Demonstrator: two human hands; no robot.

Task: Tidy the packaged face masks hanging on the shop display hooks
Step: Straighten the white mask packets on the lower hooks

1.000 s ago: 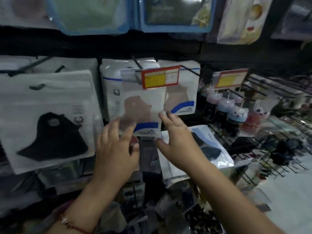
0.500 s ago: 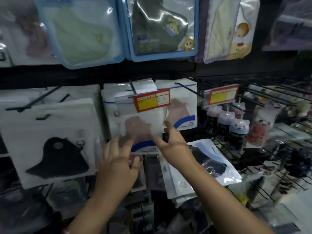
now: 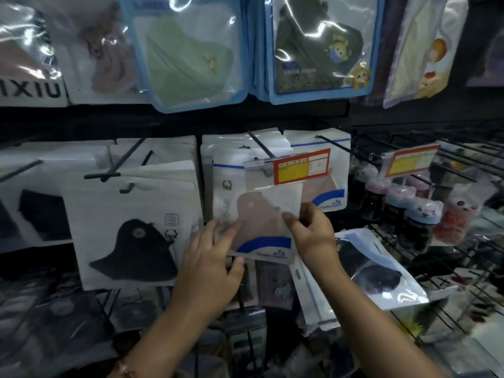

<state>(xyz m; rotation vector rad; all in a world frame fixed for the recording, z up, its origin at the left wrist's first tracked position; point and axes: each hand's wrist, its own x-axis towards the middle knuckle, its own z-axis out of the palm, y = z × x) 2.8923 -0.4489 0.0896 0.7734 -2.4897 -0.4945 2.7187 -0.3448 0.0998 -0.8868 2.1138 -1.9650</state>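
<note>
Head view, looking fwd at dark shop display w/ hooks. Centre: clear plastic packet w/ pinkish-brown face mask and blue arc at bottom point(image 3: 263, 227), front of a stack hanging on black wire hook point(image 3: 260, 144), tilted slightly, lower edge lifted off packets behind. Left hand point(image 3: 210, 266) pinches packet's lower-left corner, fingers on front, thumb under bottom edge. Right hand point(image 3: 311, 233) grips packet's right edge, thumb on front, fingers curled behind. Hands apart, one each side of same packet. Red-and-yellow price tag point(image 3: 301, 166) sits at hook tip, overlapping packet top. Just right, second stack of same pinkish masks w/ blue arc point(image 3: 324, 186) on own hook, partly behind tag. Left of centre: white packet w/ black face mask point(image 3: 131, 233) on hook, more black-mask packets behind and further left. Upper row: blue-edged clear pouch w/ green mask point(image 3: 188, 50), blue-edged pouch w/ dark mask and cartoon figures point(image 3: 319, 47), pale pouch w/ cartoon child print point(image 3: 420, 47). Below right hand: loose packet w/ black mask and blue trim point(image 3: 381, 276), lying tilted atop other packets. Far right: second red-and-yellow price tag point(image 3: 409, 160), small bottles w/ animal-face lids point(image 3: 417, 214) on wire rack. Beaded bracelet point(image 3: 125, 369) on left wrist, bottom edge.
</note>
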